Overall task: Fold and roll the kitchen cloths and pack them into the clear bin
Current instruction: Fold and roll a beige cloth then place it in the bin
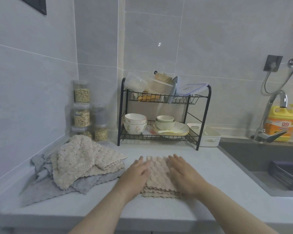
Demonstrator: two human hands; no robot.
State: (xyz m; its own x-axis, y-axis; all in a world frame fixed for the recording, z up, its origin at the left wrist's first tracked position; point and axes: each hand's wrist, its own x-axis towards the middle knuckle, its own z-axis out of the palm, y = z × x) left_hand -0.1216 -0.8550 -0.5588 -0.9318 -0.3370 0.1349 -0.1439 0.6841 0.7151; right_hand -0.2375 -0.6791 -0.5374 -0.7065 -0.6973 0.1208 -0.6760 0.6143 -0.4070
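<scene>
Cloth point(156, 176), beige and folded into a narrow layered stack, lies on the counter point(209, 174) near its front edge, about midway between the left wall and the sink point(260, 159). Its scalloped edges show at the near end, one layer over another.

Both hands rest flat on it. The left hand point(136, 174) covers the cloth's left side, fingers straight and close together, pointing toward the back wall. The right hand point(182, 174) lies on the right side in the same way, palm down, fingers straight. Neither grips anything.

A pile point(78, 159) of loose cloths sits toward the counter's back left corner, well apart from the folded one: beige ones crumpled on top, grey ones spread beneath.

Behind the pile, in the corner, stand stacked jars point(82, 114) of grain. A black wire rack point(203, 119) stands at the back edge, with bowls point(135, 125) and plates point(176, 129) on its lower shelf and clear containers point(135, 83) on the upper one. A white tray point(209, 137) sits just beside the rack's right leg. At the sink's back edge are a tap point(283, 98) and a yellow bottle point(280, 125).
</scene>
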